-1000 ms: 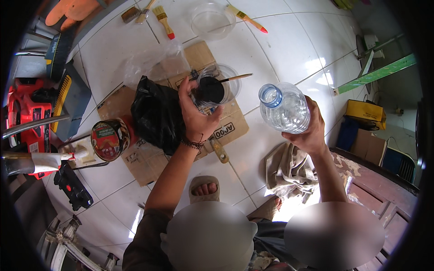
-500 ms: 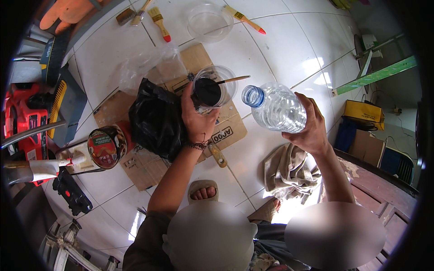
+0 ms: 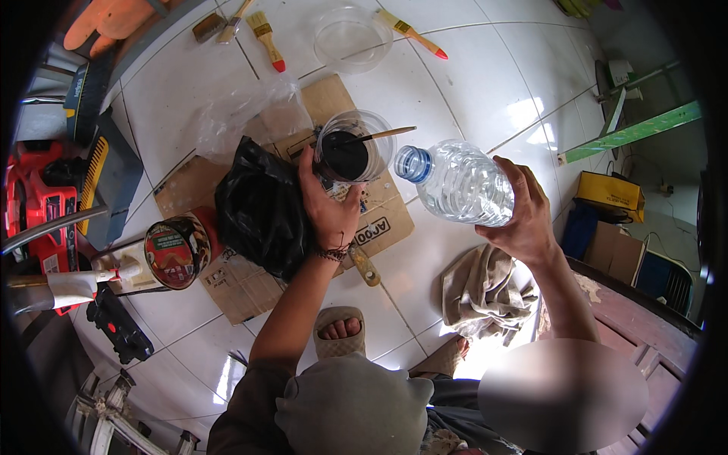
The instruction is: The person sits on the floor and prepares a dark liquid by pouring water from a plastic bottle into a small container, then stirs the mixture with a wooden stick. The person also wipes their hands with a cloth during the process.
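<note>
My left hand [image 3: 331, 210] is wrapped around a clear plastic cup [image 3: 381, 157] of black liquid [image 3: 345, 157]. A thin wooden stick [image 3: 390, 133] leans in the cup, its lower end in the liquid. In my right hand [image 3: 523, 203] is a clear plastic bottle [image 3: 466, 184], tipped on its side with its uncapped mouth [image 3: 412, 164] toward the cup, a small gap apart. Beside my left wrist a black plastic bag [image 3: 262, 208] lies on flattened cardboard [image 3: 334, 95]. A scraper or brush handle [image 3: 365, 265] sticks out past the cardboard's near edge.
Paintbrushes [image 3: 265, 39] and a clear round plastic tub [image 3: 353, 38] lie on the far tiles. At left stand a paint can [image 3: 171, 250] and red equipment [image 3: 38, 201]. A crumpled cloth [image 3: 485, 296] lies near right, with a green metal bar [image 3: 629, 133] beyond.
My right hand has brought the bottle's mouth slightly left, closer to the cup. The cup has shifted a little left in my left hand.
</note>
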Tool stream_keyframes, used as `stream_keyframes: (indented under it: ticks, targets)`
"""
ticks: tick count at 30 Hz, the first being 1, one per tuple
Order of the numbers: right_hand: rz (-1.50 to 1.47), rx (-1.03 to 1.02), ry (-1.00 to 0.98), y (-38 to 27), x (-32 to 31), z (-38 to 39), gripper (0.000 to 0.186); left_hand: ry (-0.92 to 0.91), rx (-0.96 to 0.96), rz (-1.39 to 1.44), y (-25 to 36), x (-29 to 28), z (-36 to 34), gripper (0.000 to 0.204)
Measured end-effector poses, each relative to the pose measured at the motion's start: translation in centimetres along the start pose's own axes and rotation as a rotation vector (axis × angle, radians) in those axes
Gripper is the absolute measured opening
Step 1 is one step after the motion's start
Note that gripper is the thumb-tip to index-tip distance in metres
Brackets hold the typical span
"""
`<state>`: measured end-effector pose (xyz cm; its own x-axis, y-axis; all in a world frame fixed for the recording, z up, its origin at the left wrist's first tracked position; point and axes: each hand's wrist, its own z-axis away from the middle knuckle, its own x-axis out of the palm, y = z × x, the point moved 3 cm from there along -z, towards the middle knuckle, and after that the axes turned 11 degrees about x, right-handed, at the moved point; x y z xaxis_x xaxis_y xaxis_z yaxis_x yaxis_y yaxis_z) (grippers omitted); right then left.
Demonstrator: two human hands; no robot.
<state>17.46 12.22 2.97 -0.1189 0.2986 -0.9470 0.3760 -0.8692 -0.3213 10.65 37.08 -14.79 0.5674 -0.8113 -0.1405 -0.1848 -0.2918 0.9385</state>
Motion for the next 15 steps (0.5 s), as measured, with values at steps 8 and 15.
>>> stream_keyframes:
  ticks: [8, 15]
  targets:
    - [0.078, -0.006, -0.039, -0.7, -0.5, -0.5, 0.095, -0.005, -0.004, -0.107, -0.5, -0.4, 0.5, 0.089]
    - [0.096, -0.027, -0.029, -1.2, -0.9, -0.8, 0.091, 0.007, 0.014, -0.073, -0.4, -0.4, 0.2, 0.088]
